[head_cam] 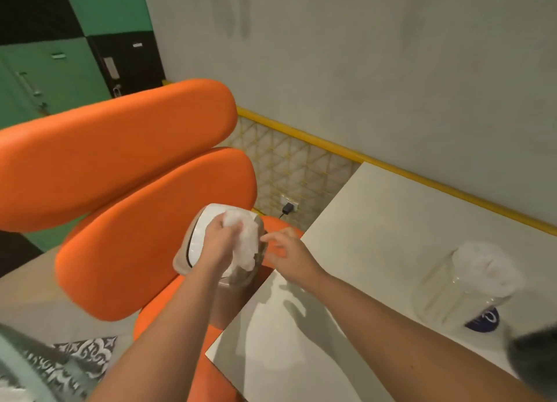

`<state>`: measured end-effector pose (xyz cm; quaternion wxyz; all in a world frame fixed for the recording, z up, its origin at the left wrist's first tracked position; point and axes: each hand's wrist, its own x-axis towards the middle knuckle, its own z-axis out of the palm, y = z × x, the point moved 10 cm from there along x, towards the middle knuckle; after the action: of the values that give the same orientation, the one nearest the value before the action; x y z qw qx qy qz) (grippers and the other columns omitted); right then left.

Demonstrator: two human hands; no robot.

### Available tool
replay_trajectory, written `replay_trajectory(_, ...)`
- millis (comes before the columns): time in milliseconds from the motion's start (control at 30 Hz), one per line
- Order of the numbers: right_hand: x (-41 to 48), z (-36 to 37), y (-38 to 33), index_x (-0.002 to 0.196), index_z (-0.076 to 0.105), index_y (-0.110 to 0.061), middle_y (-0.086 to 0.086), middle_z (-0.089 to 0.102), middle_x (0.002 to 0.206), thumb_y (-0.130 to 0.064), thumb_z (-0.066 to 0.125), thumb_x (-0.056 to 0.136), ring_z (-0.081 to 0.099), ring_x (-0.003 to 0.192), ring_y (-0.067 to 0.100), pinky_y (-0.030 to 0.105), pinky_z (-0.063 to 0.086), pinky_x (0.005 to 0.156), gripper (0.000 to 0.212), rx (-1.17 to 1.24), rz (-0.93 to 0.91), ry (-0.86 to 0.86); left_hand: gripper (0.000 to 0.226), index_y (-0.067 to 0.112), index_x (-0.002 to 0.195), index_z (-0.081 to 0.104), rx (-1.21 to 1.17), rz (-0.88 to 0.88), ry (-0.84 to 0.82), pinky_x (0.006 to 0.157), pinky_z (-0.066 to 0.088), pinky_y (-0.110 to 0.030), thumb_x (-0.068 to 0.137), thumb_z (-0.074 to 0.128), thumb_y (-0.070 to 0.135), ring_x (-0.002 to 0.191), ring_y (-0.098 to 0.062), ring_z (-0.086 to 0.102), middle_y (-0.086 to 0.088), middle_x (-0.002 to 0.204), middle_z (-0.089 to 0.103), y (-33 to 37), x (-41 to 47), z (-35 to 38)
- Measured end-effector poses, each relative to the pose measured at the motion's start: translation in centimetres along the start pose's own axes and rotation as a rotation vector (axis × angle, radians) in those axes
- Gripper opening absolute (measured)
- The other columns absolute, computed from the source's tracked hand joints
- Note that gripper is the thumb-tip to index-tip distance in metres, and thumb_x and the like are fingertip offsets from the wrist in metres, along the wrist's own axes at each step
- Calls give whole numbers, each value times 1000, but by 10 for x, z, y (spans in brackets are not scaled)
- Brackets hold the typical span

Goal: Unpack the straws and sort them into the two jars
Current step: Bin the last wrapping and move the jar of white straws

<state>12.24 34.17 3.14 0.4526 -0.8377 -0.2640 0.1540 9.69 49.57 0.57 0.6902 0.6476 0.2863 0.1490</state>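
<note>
My left hand [221, 240] grips a crumpled wad of clear plastic wrapping [247, 244] and holds it at the mouth of a small bin [233, 284] with a white swing lid [203, 232]. The bin stands on an orange chair seat beside the table. My right hand [286, 251] hovers just right of the bin, fingers relaxed and spread, holding nothing. A clear jar [464, 284] filled with white straws stands on the white table [346, 217] at the right. No second jar is visible.
Two orange chair backrests [120, 160] fill the left side. A dark blue round object [482, 318] lies on the table by the jar's base. Behind the table are a grey wall, a yellow rail and a wall socket with a plug [287, 207].
</note>
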Motion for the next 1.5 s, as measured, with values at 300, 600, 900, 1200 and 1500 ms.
replay_trajectory(300, -6, 4, 28, 102, 64, -17, -1, 45, 105, -7, 54, 91, 50, 97, 10, 15, 47, 63, 19, -65, 62, -69, 6, 10, 78, 54, 364, 191, 354, 62, 38, -35, 83, 53, 5, 70, -23, 43, -11, 81, 43, -18, 24, -57)
replay_trajectory(600, -23, -20, 62, 108, 62, -16, -2, 45, 109, -9, 53, 92, 51, 103, 13, 9, 47, 60, 19, -133, 168, -93, 33, 33, 115, 60, 1120, -271, -96, 113, 11, -56, 87, 53, 17, 119, -25, 52, 2, 115, 63, -119, 52, -26)
replay_trajectory(900, -26, -57, 51, 117, 57, -19, 0, 45, 116, -15, 54, 92, 49, 108, 16, 19, 40, 87, 26, -327, 151, -73, 14, 13, 93, 64, 873, 193, 232, 78, 50, -42, 85, 53, 9, 86, -26, 56, -7, 99, 58, -32, 25, -11)
replay_trajectory(1200, -55, -157, 32, 136, 39, -28, 2, 36, 139, -38, 59, 87, 28, 134, 22, 43, 23, 108, 53, -806, 248, 123, 45, 19, 125, 51, 764, 460, -182, 98, 38, -39, 83, 64, 26, 118, -24, 41, -4, 125, 44, 31, -45, 157)
replay_trajectory(1500, -139, -273, 94, 147, -10, -33, 8, -11, 157, -50, 76, 68, -14, 145, 30, 53, 6, 116, 118, -639, 537, 363, 98, 25, 148, 18, 853, 472, -795, 112, 30, -43, 72, 79, 37, 138, -24, 26, -1, 152, 18, 19, -133, 325)
